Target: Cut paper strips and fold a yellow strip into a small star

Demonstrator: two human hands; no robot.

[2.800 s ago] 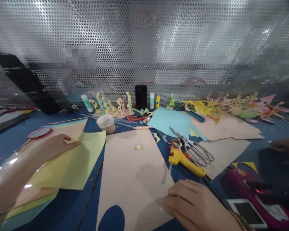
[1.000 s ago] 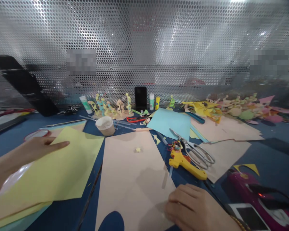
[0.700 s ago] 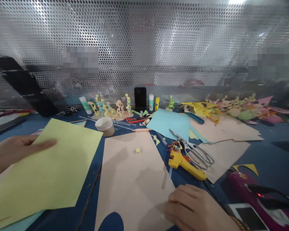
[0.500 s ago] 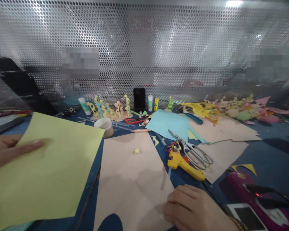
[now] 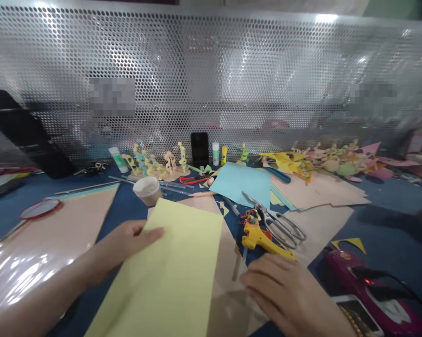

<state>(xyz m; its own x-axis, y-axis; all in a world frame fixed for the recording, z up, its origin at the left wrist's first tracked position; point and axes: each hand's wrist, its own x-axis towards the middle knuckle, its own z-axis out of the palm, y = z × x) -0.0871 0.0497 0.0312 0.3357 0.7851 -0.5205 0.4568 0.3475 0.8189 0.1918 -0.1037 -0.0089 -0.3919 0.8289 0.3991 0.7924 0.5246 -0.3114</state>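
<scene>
My left hand (image 5: 134,241) grips a sheet of yellow paper (image 5: 183,262) by its left edge, thumb on top. The sheet is tilted over a pale pink paper (image 5: 228,306), covering most of it. My right hand (image 5: 277,285) is at the pink paper's right side, palm down, fingers bent together; nothing shows in it, and the fingertips' undersides are hidden. Just beyond it lies a yellow glue gun (image 5: 262,241) with a clear glue stick (image 5: 245,256) at its back. Metal scissors (image 5: 276,222) lie behind the gun.
At left are a plastic-covered paper stack (image 5: 70,220) and a red-rimmed round object (image 5: 40,209). A tape roll (image 5: 147,189), small paper figures (image 5: 155,161), a phone (image 5: 200,147) and blue paper (image 5: 244,182) stand or lie behind. A purple power strip (image 5: 367,295) is at right.
My left hand has brought the yellow sheet rightward over the pink paper, hiding the small yellow star there and uncovering the stack at left. My right hand has barely moved.
</scene>
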